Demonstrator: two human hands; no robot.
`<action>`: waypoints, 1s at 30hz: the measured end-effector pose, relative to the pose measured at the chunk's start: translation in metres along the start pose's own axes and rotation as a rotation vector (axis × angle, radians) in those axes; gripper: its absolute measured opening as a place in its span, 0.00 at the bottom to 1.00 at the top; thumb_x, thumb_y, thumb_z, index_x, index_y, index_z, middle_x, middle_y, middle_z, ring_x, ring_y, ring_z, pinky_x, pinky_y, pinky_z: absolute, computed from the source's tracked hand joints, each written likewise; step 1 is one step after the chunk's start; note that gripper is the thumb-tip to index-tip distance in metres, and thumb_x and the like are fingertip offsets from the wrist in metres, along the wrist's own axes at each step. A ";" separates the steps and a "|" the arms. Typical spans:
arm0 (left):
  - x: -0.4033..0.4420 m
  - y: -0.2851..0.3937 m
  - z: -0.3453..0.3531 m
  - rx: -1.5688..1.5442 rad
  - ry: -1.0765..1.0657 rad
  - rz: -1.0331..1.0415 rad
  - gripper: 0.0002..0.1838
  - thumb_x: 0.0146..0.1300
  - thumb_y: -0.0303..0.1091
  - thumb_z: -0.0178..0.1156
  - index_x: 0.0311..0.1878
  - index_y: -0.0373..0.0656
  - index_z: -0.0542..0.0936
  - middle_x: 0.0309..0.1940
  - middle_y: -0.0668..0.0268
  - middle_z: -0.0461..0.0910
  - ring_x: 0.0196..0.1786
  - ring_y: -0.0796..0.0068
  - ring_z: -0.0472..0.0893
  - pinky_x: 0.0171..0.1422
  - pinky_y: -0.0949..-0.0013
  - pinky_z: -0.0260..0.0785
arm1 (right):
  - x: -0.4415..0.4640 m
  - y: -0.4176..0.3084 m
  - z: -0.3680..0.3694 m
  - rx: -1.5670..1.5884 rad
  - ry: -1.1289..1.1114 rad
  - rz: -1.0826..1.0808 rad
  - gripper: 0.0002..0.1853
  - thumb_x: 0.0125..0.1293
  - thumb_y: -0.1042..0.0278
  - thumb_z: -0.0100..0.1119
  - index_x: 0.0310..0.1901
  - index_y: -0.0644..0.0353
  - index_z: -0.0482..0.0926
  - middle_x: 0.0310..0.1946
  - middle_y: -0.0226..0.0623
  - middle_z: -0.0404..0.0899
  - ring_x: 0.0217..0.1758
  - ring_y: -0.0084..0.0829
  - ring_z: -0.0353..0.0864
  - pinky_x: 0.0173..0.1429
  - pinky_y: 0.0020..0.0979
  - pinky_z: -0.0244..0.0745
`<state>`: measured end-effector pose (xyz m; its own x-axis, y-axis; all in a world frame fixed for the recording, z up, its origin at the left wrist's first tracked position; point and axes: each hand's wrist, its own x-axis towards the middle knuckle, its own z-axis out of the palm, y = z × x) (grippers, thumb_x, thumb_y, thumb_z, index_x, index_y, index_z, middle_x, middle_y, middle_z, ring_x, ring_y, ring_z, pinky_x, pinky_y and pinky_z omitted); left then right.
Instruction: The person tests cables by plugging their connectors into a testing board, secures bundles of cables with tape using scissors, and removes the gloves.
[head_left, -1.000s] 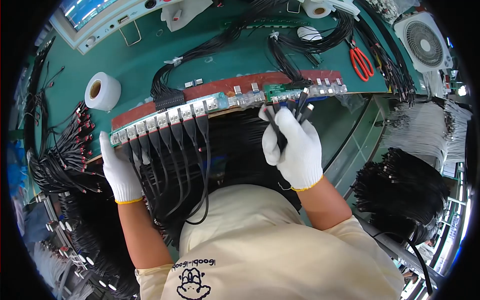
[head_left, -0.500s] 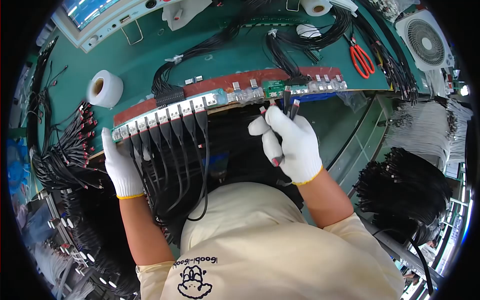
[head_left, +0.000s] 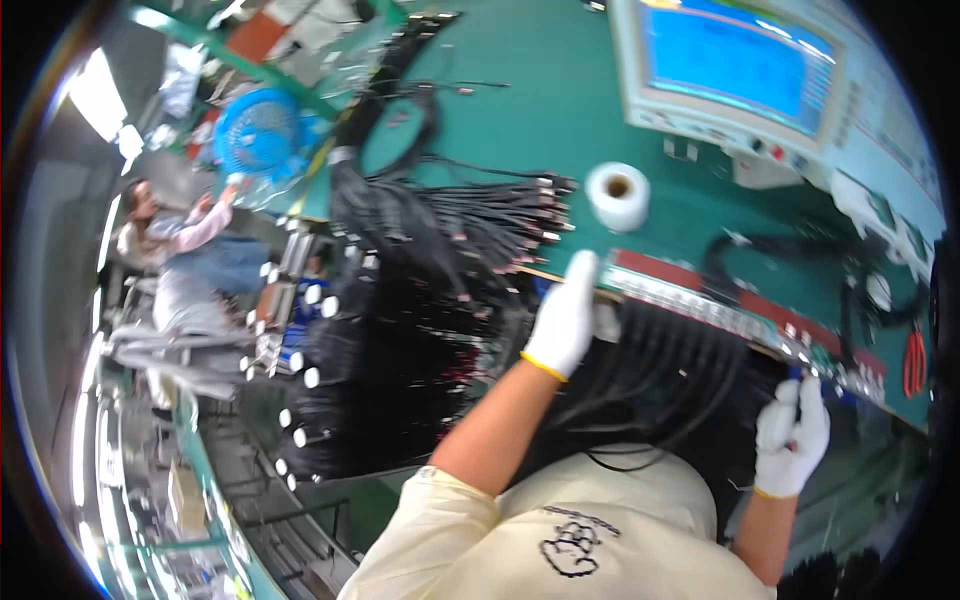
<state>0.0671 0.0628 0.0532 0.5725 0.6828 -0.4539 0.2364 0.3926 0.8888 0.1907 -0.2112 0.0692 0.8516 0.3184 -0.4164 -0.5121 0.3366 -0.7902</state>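
Note:
My left hand [head_left: 563, 320], in a white glove with a yellow cuff, is by the left end of the long connector strip [head_left: 680, 293]. One finger points up and the hand is open; its other fingers are partly hidden near the cables. Black cables [head_left: 670, 350] hang side by side from the strip's front edge. My right hand [head_left: 793, 437], also gloved, is low in front of the strip's right part. Its fingers are curled, with a small red-ended cable plug [head_left: 791, 446] showing between them. Motion blurs the details.
A white roll [head_left: 617, 197] stands on the green table [head_left: 530, 120]. Left of it lies a bundle of black cables with plugs [head_left: 480, 215]. A monitor unit [head_left: 740, 70] is at the back, red-handled pliers [head_left: 914, 362] at the far right. Another person [head_left: 200, 235] sits at left.
The view has swung left, bringing the cable bundle, a blue fan and another person into sight. My right hand has dropped a little from the strip. My left hand stays by the strip's left end.

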 end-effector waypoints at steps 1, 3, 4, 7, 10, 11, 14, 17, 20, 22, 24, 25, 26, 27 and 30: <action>0.000 0.000 0.003 -0.017 0.020 0.067 0.31 0.71 0.61 0.45 0.34 0.39 0.80 0.20 0.66 0.76 0.21 0.76 0.75 0.28 0.72 0.66 | 0.005 0.005 -0.007 0.023 -0.131 -0.051 0.21 0.75 0.53 0.47 0.33 0.64 0.75 0.07 0.24 0.57 0.06 0.18 0.51 0.12 0.23 0.45; 0.013 -0.015 0.002 -0.072 0.035 0.088 0.31 0.70 0.62 0.46 0.35 0.39 0.80 0.20 0.66 0.75 0.21 0.76 0.74 0.28 0.73 0.66 | 0.004 0.003 -0.003 -0.014 -0.086 -0.044 0.22 0.76 0.52 0.45 0.33 0.64 0.76 0.05 0.24 0.54 0.05 0.19 0.48 0.12 0.23 0.44; 0.014 -0.017 0.002 -0.084 0.015 0.074 0.31 0.70 0.63 0.46 0.34 0.40 0.80 0.19 0.67 0.75 0.21 0.76 0.74 0.28 0.73 0.66 | 0.002 -0.002 -0.002 -0.053 -0.074 -0.039 0.22 0.76 0.52 0.46 0.33 0.63 0.76 0.06 0.24 0.55 0.06 0.19 0.49 0.12 0.23 0.43; 0.012 -0.014 -0.001 -0.064 -0.027 0.042 0.33 0.69 0.64 0.45 0.31 0.40 0.79 0.17 0.67 0.73 0.21 0.76 0.75 0.28 0.72 0.66 | -0.004 -0.005 -0.002 -0.324 0.085 -0.274 0.21 0.75 0.53 0.48 0.38 0.67 0.78 0.15 0.24 0.66 0.14 0.16 0.58 0.20 0.20 0.56; 0.010 -0.012 -0.002 -0.015 -0.037 0.083 0.35 0.69 0.65 0.45 0.29 0.38 0.79 0.15 0.65 0.72 0.18 0.72 0.75 0.26 0.71 0.68 | -0.001 -0.017 -0.029 -0.290 0.141 -0.329 0.14 0.71 0.60 0.55 0.41 0.65 0.79 0.22 0.23 0.71 0.21 0.14 0.65 0.27 0.18 0.61; 0.007 -0.007 -0.001 -0.039 -0.043 0.069 0.36 0.69 0.65 0.45 0.30 0.37 0.79 0.15 0.64 0.72 0.17 0.71 0.75 0.24 0.70 0.69 | -0.001 -0.021 -0.031 -0.346 0.177 -0.235 0.14 0.71 0.59 0.55 0.42 0.64 0.79 0.22 0.23 0.70 0.21 0.13 0.64 0.26 0.18 0.59; 0.012 -0.013 -0.003 -0.075 -0.085 0.041 0.36 0.69 0.66 0.45 0.30 0.36 0.79 0.15 0.64 0.72 0.17 0.71 0.75 0.25 0.71 0.70 | 0.001 -0.006 -0.011 -0.387 0.330 -0.277 0.15 0.72 0.56 0.54 0.41 0.62 0.78 0.21 0.22 0.68 0.18 0.12 0.59 0.23 0.19 0.54; 0.005 -0.005 -0.003 -0.053 -0.082 0.054 0.36 0.68 0.66 0.45 0.30 0.36 0.79 0.15 0.63 0.72 0.17 0.71 0.75 0.25 0.71 0.70 | 0.003 -0.004 -0.008 -0.415 0.213 -0.280 0.14 0.72 0.56 0.55 0.36 0.59 0.76 0.19 0.23 0.67 0.18 0.12 0.59 0.23 0.19 0.53; 0.011 -0.012 -0.003 -0.070 -0.078 0.058 0.35 0.69 0.65 0.45 0.30 0.37 0.79 0.15 0.64 0.72 0.17 0.71 0.75 0.24 0.71 0.70 | -0.001 -0.010 -0.002 -0.328 0.053 -0.151 0.14 0.71 0.56 0.56 0.32 0.57 0.73 0.18 0.24 0.67 0.17 0.13 0.61 0.22 0.18 0.54; 0.012 -0.014 -0.001 -0.063 -0.058 0.058 0.35 0.69 0.65 0.45 0.30 0.37 0.78 0.15 0.64 0.72 0.17 0.71 0.75 0.25 0.71 0.70 | 0.001 -0.002 -0.015 -0.302 -0.014 -0.131 0.15 0.71 0.56 0.56 0.30 0.56 0.72 0.17 0.25 0.67 0.16 0.14 0.61 0.21 0.18 0.54; 0.011 -0.011 -0.002 -0.066 -0.049 0.062 0.35 0.69 0.65 0.45 0.31 0.37 0.78 0.16 0.64 0.72 0.18 0.72 0.75 0.25 0.71 0.69 | 0.009 0.028 -0.055 -0.356 -0.073 -0.183 0.15 0.72 0.57 0.55 0.30 0.57 0.72 0.16 0.25 0.66 0.14 0.14 0.60 0.19 0.19 0.54; 0.009 -0.010 -0.002 -0.074 -0.052 0.056 0.34 0.69 0.65 0.45 0.31 0.37 0.78 0.16 0.64 0.72 0.18 0.72 0.74 0.25 0.71 0.69 | -0.013 0.024 -0.022 -0.359 0.028 -0.177 0.19 0.74 0.53 0.50 0.30 0.58 0.73 0.15 0.25 0.65 0.13 0.15 0.58 0.16 0.20 0.51; 0.009 -0.010 -0.001 -0.081 -0.058 0.051 0.34 0.69 0.65 0.45 0.31 0.38 0.78 0.16 0.64 0.72 0.18 0.73 0.74 0.25 0.71 0.69 | -0.008 0.016 -0.015 -0.336 0.037 -0.115 0.19 0.74 0.52 0.49 0.31 0.59 0.73 0.15 0.25 0.65 0.13 0.14 0.58 0.17 0.20 0.51; 0.012 -0.015 0.000 -0.084 -0.021 0.090 0.33 0.69 0.64 0.46 0.33 0.39 0.79 0.18 0.67 0.73 0.19 0.76 0.73 0.26 0.73 0.66 | -0.004 0.010 -0.011 -0.313 0.047 -0.057 0.21 0.75 0.51 0.47 0.32 0.60 0.74 0.14 0.25 0.64 0.13 0.14 0.59 0.17 0.20 0.52; 0.015 -0.018 0.002 -0.122 0.006 0.096 0.31 0.69 0.63 0.47 0.34 0.41 0.80 0.19 0.69 0.74 0.21 0.79 0.73 0.27 0.75 0.64 | -0.001 -0.003 -0.024 -0.244 -0.119 -0.032 0.25 0.76 0.48 0.43 0.35 0.64 0.76 0.15 0.26 0.64 0.15 0.17 0.62 0.19 0.20 0.55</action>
<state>0.0731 0.0649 0.0300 0.5830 0.7246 -0.3675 0.0832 0.3967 0.9142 0.1947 -0.2337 0.0613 0.8405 0.4181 -0.3446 -0.4305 0.1290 -0.8933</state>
